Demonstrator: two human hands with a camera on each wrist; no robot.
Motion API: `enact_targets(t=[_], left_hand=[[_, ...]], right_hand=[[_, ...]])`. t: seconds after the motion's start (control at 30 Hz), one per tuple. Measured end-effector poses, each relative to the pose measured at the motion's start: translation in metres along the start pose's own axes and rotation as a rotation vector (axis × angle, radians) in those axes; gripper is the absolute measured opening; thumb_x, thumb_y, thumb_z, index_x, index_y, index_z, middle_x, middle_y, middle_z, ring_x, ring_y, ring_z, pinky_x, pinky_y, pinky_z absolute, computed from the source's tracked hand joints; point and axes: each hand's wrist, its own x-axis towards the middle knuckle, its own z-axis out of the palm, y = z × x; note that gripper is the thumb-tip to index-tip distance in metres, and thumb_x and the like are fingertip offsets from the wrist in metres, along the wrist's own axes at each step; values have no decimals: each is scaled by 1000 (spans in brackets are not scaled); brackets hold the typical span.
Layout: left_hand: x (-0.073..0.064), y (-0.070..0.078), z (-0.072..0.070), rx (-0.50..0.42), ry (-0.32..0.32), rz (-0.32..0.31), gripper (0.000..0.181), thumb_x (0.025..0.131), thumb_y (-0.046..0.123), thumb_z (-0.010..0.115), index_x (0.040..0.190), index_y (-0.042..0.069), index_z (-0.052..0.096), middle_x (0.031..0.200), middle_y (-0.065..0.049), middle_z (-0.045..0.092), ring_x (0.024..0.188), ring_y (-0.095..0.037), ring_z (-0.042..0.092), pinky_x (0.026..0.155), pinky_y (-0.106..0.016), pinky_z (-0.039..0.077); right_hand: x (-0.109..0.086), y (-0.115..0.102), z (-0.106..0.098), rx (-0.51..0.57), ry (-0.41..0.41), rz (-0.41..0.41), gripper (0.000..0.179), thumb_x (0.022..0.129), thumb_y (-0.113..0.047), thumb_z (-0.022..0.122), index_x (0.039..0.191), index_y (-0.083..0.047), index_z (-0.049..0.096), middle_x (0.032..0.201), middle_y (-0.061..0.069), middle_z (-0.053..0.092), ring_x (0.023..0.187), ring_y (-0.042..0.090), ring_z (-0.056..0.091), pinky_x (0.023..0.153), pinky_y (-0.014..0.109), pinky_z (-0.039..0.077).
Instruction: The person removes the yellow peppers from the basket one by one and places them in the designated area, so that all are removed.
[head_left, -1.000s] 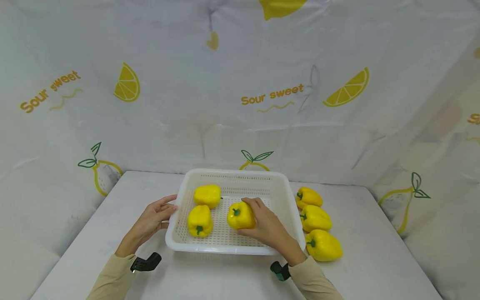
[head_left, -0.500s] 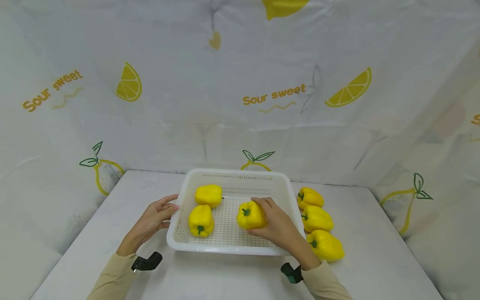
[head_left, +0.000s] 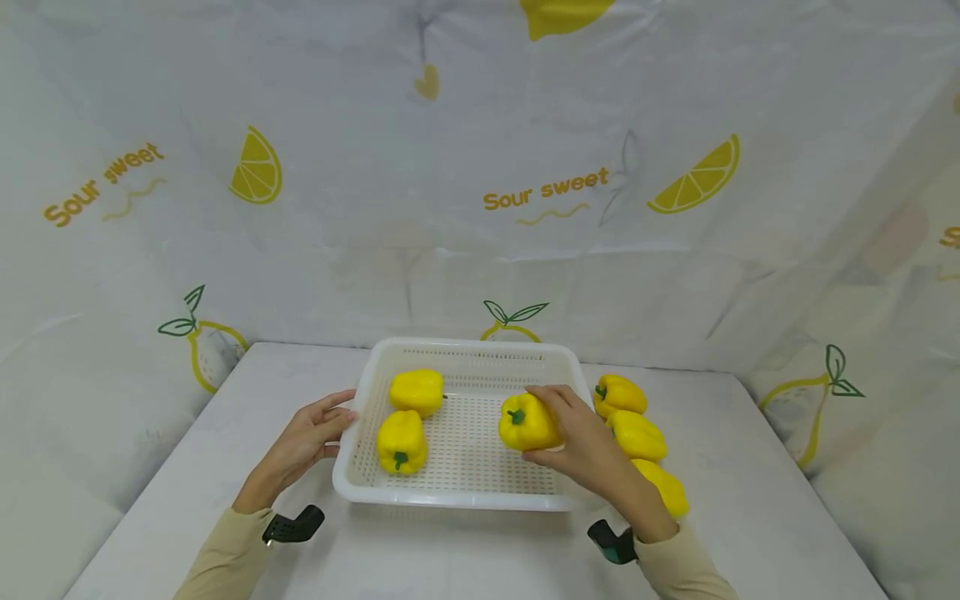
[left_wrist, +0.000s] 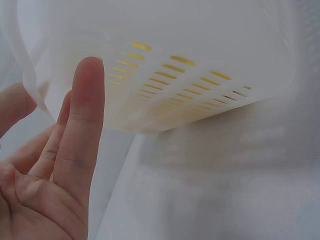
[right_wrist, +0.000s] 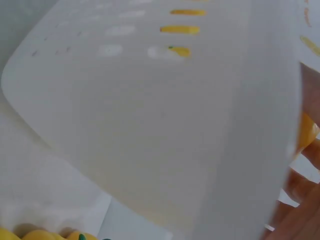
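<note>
Only thing I can make out is an orange "Sour sweet" print [head_left: 546, 190] on the white backdrop [head_left: 360, 283], up behind the white basket [head_left: 465, 500], plus a second "Sour sweet" [head_left: 105, 182] off to the basket's left and a cut-off "S" [head_left: 950, 238] way over to its right.

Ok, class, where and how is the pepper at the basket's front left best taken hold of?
Grip the front-left pepper by its rounded left and right flanks, probably from above: the basket walls surround it, another pepper crowds it behind, and its stem faces front.
</note>
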Motion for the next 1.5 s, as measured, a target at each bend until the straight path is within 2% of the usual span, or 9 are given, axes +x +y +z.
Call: enact_targets(t=[0.17,0.37,0.7,1.13,1.5], left_hand=[[0,-1,-1,-12,-12,7,68,102,24,57,155,1,23,114,-1,65,94,-14,71,81,-35,62],[0,-1,-1,-11,-16,14,67,102,24,57,155,1,24,112,0,65,94,-13,71,80,-34,62],[0,0,0,-11,-9,2,68,102,25,58,155,2,24,112,-1,65,94,-13,71,80,-35,62],[1,-1,-1,-6,-9,2,69,101,25,58,155,1,23,113,-1,65,94,-13,71,80,-34,62],[0,0,-1,-8,-10,4,69,101,25,58,156,1,22,113,-2,65,93,-13,71,80,-34,62]], right_hand=[[0,8,-9,-15,15,-6,84,69,-22,92,141,-11,50,131,10,56,111,26,61,95,48,56],[-2,17,-18,13,9,28,85,70,-20,91,143,-12,48,134,12,53,114,29,59,96,49,56],[-2,28,-34,25,6,88,82,73,-16,89,143,-7,46,137,18,49,116,37,56,94,55,55],[-3,54,-48,-4,9,105,83,75,-10,86,144,-1,40,138,23,46,114,41,56,95,60,53],[-5,72,-57,-12,3,157,83,79,-13,84,146,-1,38,140,25,44,118,45,52,97,62,50]])
